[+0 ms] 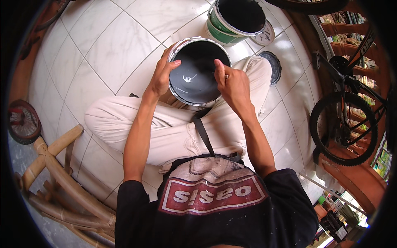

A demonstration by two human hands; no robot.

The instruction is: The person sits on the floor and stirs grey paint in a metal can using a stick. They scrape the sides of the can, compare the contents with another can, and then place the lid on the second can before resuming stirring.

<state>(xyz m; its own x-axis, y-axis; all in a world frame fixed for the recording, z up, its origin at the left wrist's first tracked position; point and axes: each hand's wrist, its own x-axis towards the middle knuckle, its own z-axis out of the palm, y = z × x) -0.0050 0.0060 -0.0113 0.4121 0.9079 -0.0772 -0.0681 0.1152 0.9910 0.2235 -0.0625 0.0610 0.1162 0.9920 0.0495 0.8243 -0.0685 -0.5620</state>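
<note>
A person sits cross-legged on a white tiled floor (103, 45), and a paint bucket (197, 70) rests in the lap near the upper middle of the frame, its open mouth facing the camera and dark grey paint coating its inside. The left hand (162, 73) grips the bucket's left rim, thumb hooked over the edge and fingers wrapped round the outer wall. The left forearm runs straight up from the lower middle of the frame. The right hand (230, 82) sits at the bucket's right rim, closed into a loose fist with the thumb raised over the edge; whether it pinches something cannot be told. The right forearm slants in from the lower right. The hands are apart, one on each side of the bucket.

A second bucket (231, 20) with a green wall stands at the top of the frame, two round lids (273, 66) lying beside it. A bicycle (345, 120) leans at the right edge, and a bamboo chair (62, 182) fills the lower left.
</note>
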